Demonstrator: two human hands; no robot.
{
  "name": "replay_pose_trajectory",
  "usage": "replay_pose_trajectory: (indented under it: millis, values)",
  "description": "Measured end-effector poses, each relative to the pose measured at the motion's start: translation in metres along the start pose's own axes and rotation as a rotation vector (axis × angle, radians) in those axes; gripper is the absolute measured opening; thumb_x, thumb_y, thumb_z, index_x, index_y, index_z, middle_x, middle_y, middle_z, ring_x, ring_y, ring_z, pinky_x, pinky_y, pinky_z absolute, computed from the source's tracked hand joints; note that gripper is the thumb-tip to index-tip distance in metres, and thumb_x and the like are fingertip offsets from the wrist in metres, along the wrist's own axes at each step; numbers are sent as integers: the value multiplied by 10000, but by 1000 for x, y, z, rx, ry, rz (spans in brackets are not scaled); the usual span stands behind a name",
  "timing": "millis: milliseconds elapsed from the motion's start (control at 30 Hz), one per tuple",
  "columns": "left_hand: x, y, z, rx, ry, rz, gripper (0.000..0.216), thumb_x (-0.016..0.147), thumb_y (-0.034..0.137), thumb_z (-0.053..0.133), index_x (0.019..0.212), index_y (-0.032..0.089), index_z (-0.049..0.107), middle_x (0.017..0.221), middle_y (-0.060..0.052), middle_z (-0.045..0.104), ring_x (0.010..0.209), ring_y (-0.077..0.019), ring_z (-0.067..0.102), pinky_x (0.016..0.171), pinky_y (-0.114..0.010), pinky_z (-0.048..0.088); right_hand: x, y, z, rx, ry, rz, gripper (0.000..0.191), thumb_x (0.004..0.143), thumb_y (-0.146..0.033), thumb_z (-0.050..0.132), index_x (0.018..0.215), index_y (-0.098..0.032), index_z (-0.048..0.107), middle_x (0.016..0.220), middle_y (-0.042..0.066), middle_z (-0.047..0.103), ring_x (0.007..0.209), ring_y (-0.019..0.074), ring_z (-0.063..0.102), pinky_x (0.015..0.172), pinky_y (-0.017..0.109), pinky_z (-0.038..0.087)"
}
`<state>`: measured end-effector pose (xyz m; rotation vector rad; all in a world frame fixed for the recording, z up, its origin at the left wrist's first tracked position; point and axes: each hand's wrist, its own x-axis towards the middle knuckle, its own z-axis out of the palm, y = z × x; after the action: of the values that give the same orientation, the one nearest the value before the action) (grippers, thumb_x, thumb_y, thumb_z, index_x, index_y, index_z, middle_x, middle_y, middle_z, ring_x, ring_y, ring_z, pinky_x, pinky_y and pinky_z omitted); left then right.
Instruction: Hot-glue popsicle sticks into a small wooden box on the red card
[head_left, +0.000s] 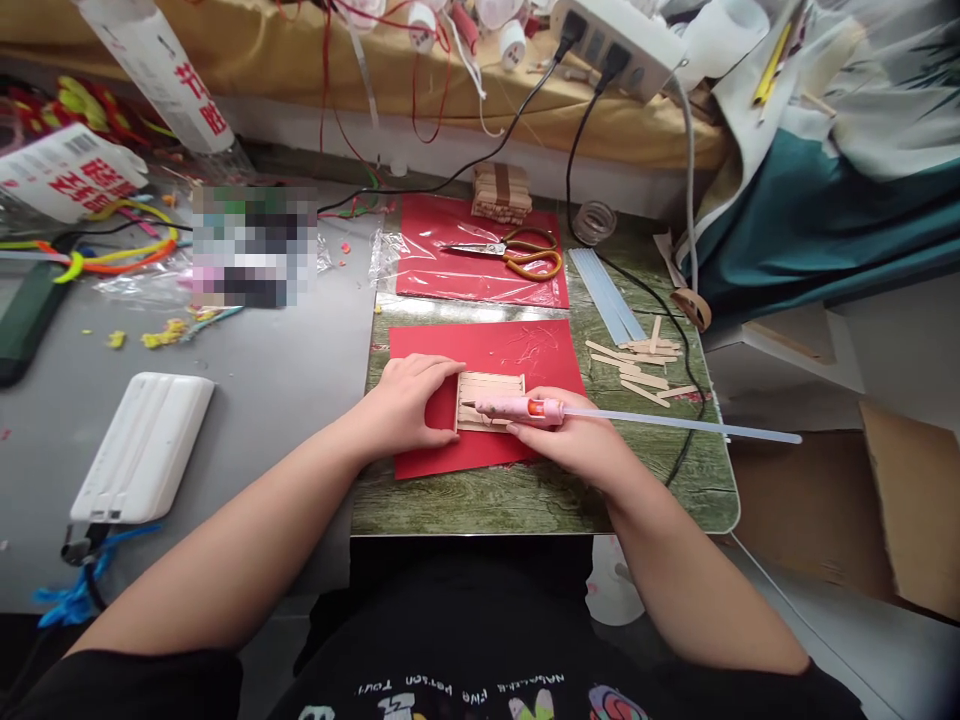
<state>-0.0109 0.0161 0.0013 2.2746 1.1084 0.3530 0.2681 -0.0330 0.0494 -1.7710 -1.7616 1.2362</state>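
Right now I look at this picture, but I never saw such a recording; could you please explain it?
No robot here: this picture comes from a camera worn on a person's head, looking down at their bare hands. The right hand holds a pink glue gun with a long pale stick behind it. The left hand holds the left edge of a small wooden panel on a red sheet. Beyond lie scissors and bundled wooden sticks; to the right, loose wooden sticks and translucent rods.

Near head view, roughly forward-down
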Motion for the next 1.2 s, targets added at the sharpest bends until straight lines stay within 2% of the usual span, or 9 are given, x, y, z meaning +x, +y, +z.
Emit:
replay_pose_trajectory:
  millis: [233,433,700,1000,1200]
  values:
    - [-1,0,0,-14,0,2,874,777,501,833,1536,270,467,1554,-93,563,1443,-347,483,1185,-488,320,5,1,3,-20,-9,-7,205,882,-423,762,927,-224,750,950,48,776,858,242,707,726,335,513]
    - [-1,-2,1,-21,1,1,886,767,502,838,1540,278,469,1560,-102,559,1445,-361,481,1185,-503,320,6,1,5,-24,-21,1,215,897,-356,730,1070,-255,810,1115,59,794,1002,263,728,877,371,548]
    - [-1,-2,2,-12,11,11,880,770,510,841,1531,268,472,1551,-92,565,1439,-339,489,1180,-488,327,6,-4,5,-50,7,13,151,884,-342,727,958,-232,801,988,45,792,900,241,725,764,329,533]
    - [-1,-2,1,-16,1,2,883,767,513,837,1538,282,473,1556,-102,560,1440,-363,485,1177,-506,329,7,-3,6,-61,-33,54,151,864,-325,740,985,-250,790,995,27,798,877,231,720,723,317,522]
    - [-1,-2,2,-8,8,6,882,776,516,836,1538,275,462,1552,-101,561,1430,-356,491,1177,-493,335,8,-5,4,-65,-65,35,219,866,-300,721,1063,-253,805,1064,44,809,964,252,733,809,332,544]
